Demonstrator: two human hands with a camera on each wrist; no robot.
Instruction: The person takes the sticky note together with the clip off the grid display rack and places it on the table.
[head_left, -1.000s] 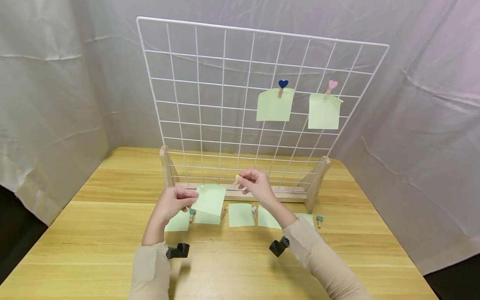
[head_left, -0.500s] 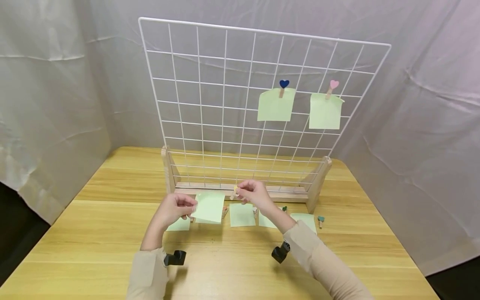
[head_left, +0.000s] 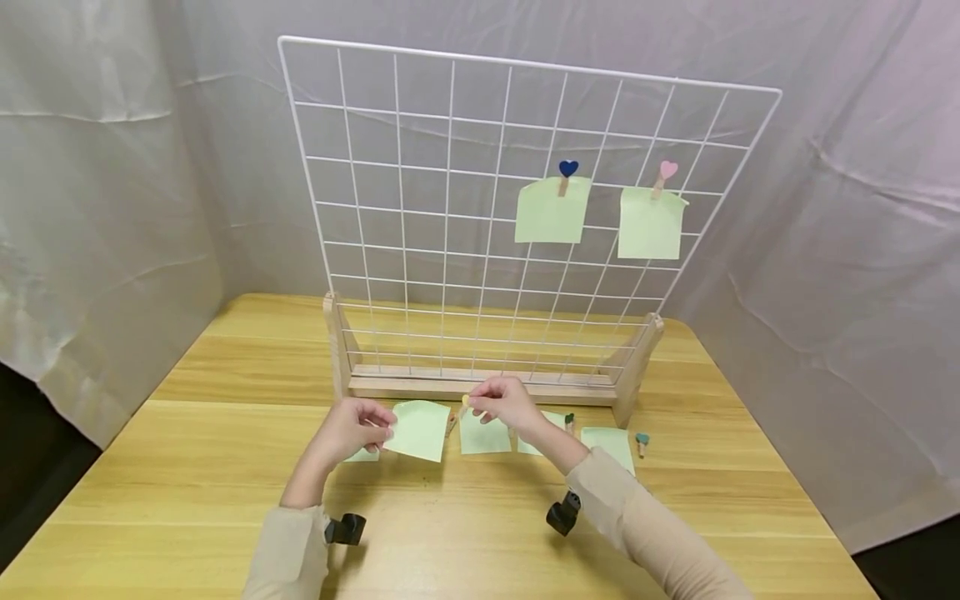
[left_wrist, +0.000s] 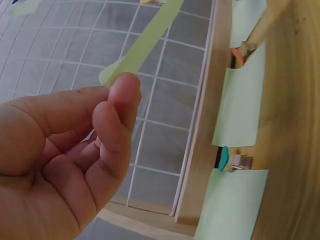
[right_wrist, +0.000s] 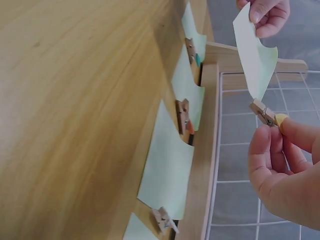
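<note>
My left hand (head_left: 354, 429) pinches a pale green sticky note (head_left: 420, 430) by its left edge, thumb against fingers. In the left wrist view the raised note (left_wrist: 150, 42) appears nearly edge-on. A small wooden clothespin (right_wrist: 264, 111) with a yellow heart is pinched between thumb and fingers of my right hand (head_left: 510, 407). Its wooden tip is right at the note's corner in the right wrist view. Both hands are in front of the base of a white wire grid (head_left: 525, 63), over a row of notes.
Two green notes hang on the grid, under a navy-heart clothespin (head_left: 568, 169) and a pink-heart clothespin (head_left: 669, 170). Along the wooden base (head_left: 420, 389) lie several more notes, one being a square note (head_left: 483, 433), with clothespins between them. A teal-heart clothespin (head_left: 642, 440) lies at the right.
Both hands have come down and nearer to me, away from the grid, carrying the sticky note and the yellow-heart clothespin. The clothespin is also slightly further left.
</note>
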